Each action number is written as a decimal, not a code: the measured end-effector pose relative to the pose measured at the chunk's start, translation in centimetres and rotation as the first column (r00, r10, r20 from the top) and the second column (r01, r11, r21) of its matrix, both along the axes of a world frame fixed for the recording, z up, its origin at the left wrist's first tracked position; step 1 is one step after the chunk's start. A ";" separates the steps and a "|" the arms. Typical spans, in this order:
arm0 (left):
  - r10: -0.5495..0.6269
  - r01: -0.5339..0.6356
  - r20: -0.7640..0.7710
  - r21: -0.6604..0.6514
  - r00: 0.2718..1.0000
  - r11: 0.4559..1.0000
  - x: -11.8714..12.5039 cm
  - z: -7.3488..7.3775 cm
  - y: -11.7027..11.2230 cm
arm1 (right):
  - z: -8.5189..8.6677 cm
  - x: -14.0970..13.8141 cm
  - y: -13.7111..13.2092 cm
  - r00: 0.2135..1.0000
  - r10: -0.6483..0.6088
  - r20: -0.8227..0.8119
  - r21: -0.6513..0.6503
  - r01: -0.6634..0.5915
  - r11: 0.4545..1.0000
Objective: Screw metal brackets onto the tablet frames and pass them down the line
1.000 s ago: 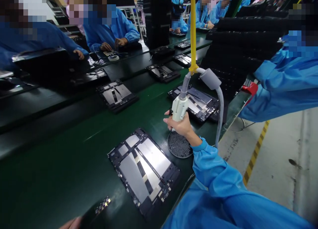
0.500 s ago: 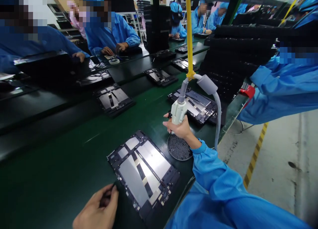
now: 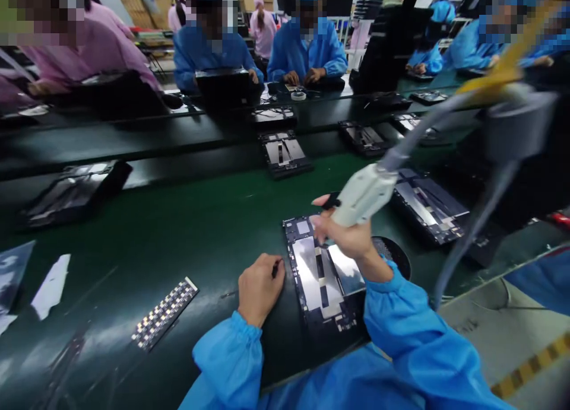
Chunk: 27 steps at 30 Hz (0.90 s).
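An open tablet chassis (image 3: 321,266) with silver plates lies on the green belt in front of me. My right hand (image 3: 346,235) is wrapped round a white hanging power screwdriver (image 3: 367,191), tilted over the chassis's upper part. My left hand (image 3: 258,286) rests on the belt at the chassis's left edge, fingers curled, pinching a small dark object I cannot make out. A strip of small parts (image 3: 164,312) lies left of that hand.
A round black mesh dish (image 3: 395,253) sits right of the chassis. More chassis lie on the belt (image 3: 187,220), one (image 3: 430,202) at right and one (image 3: 284,152) farther back. People in blue and pink coats work across the line. White scraps (image 3: 51,285) lie at left.
The view has swung left. My right hand has brought the screwdriver from above the mesh dish over the chassis. My left hand has come up and settled at the chassis's left edge.
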<state>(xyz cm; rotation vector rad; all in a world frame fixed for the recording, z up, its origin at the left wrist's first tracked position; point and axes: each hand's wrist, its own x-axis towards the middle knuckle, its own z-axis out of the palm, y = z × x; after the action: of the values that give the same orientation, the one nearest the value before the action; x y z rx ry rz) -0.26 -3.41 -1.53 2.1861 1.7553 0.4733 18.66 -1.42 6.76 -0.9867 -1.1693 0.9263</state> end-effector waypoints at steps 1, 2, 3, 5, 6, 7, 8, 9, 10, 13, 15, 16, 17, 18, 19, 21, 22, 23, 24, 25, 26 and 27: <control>0.028 -0.028 0.012 0.008 1.000 1.000 -0.8 -0.1 0.0 | -0.4 -1.2 0.4 0.999 0.040 0.018 -0.030 -0.039 0.999; 0.056 -0.057 0.029 0.025 0.998 0.998 -1.8 -0.2 -0.1 | -0.9 -2.1 0.8 0.997 0.062 0.036 -0.051 -0.060 0.997; 0.081 -0.084 0.051 0.048 0.995 0.995 -2.8 -0.3 -0.1 | -1.4 -2.8 1.2 0.996 0.071 0.055 -0.063 -0.068 0.996; 0.140 -0.153 0.107 0.122 0.984 0.981 -4.7 -0.4 -0.1 | -2.4 -3.4 1.9 0.994 0.064 0.090 -0.073 -0.058 0.996; 0.171 -0.192 0.135 0.167 0.976 0.967 -5.5 -0.4 -0.1 | -2.9 -3.5 2.1 0.993 0.058 0.103 -0.079 -0.050 0.996; 0.199 -0.232 0.163 0.215 0.966 0.949 -6.2 -0.3 -0.1 | -3.3 -3.5 2.3 0.992 0.056 0.113 -0.086 -0.046 0.995; 0.221 -0.266 0.190 0.261 0.957 0.928 -6.8 -0.2 -0.1 | -3.6 -3.4 2.4 0.992 0.055 0.118 -0.094 -0.044 0.995; 0.237 -0.297 0.217 0.305 0.947 0.905 -7.3 -0.1 -0.1 | -3.8 -3.4 2.5 0.991 0.054 0.120 -0.100 -0.042 0.994; 0.251 -0.325 0.243 0.340 0.937 0.882 -7.6 0.0 -0.2 | -3.9 -3.3 2.5 0.991 0.051 0.124 -0.104 -0.038 0.994; 0.310 -0.415 0.315 0.361 0.897 0.835 -8.1 0.1 -0.4 | -3.9 -3.3 2.4 0.991 0.030 0.132 -0.096 -0.018 0.995; 0.338 -0.458 0.361 0.327 0.869 0.827 -8.2 0.0 -0.5 | -3.5 -3.5 2.3 0.993 0.016 0.118 -0.086 -0.005 0.996; 0.337 -0.465 0.385 0.311 0.859 0.829 -8.1 -0.1 -0.5 | -3.3 -3.6 2.3 0.995 0.010 0.102 -0.076 -0.003 0.997; 0.326 -0.465 0.410 0.302 0.851 0.832 -8.1 -0.2 -0.5 | -3.0 -3.8 2.2 0.997 0.007 0.083 -0.063 -0.002 0.998; 0.314 -0.462 0.431 0.297 0.846 0.836 -8.0 -0.3 -0.5 | -2.8 -4.0 2.2 0.998 0.010 0.065 -0.047 -0.007 0.999; 0.305 -0.459 0.445 0.294 0.842 0.838 -8.0 -0.4 -0.5 | -2.7 -4.2 2.2 0.999 0.018 0.052 -0.033 -0.016 0.999; 0.302 -0.459 0.459 0.283 0.836 0.842 -7.9 -0.5 -0.5 | -2.6 -4.8 2.4 0.998 0.042 0.041 -0.025 -0.041 0.999; 0.304 -0.463 0.470 0.271 0.829 0.844 -8.0 -0.6 -0.5 | -2.7 -5.1 2.5 0.998 0.053 0.041 -0.035 -0.052 0.998; 0.307 -0.470 0.488 0.254 0.817 0.845 -8.0 -0.7 -0.4 | -2.8 -5.4 2.6 0.997 0.060 0.044 -0.050 -0.058 0.997; 0.311 -0.481 0.514 0.236 0.799 0.845 -8.0 -0.8 -0.4 | -3.0 -5.6 2.7 0.997 0.064 0.047 -0.064 -0.061 0.996; 0.315 -0.491 0.540 0.217 0.780 0.844 -8.1 -0.9 -0.4 | -3.2 -5.8 2.8 0.997 0.064 0.051 -0.076 -0.060 0.995; 0.319 -0.499 0.561 0.200 0.764 0.843 -8.1 -0.9 -0.5 | -3.4 -5.9 2.9 0.997 0.064 0.053 -0.081 -0.060 0.995; 0.322 -0.502 0.570 0.189 0.756 0.844 -8.2 -0.9 -0.5 | -3.6 -6.0 3.0 0.996 0.064 0.055 -0.082 -0.060 0.995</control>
<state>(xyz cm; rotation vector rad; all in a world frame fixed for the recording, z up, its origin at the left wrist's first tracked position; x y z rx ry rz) -8.44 -3.91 -2.41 1.5783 1.9261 1.4221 12.71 1.53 3.20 -1.0526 -1.2245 1.0069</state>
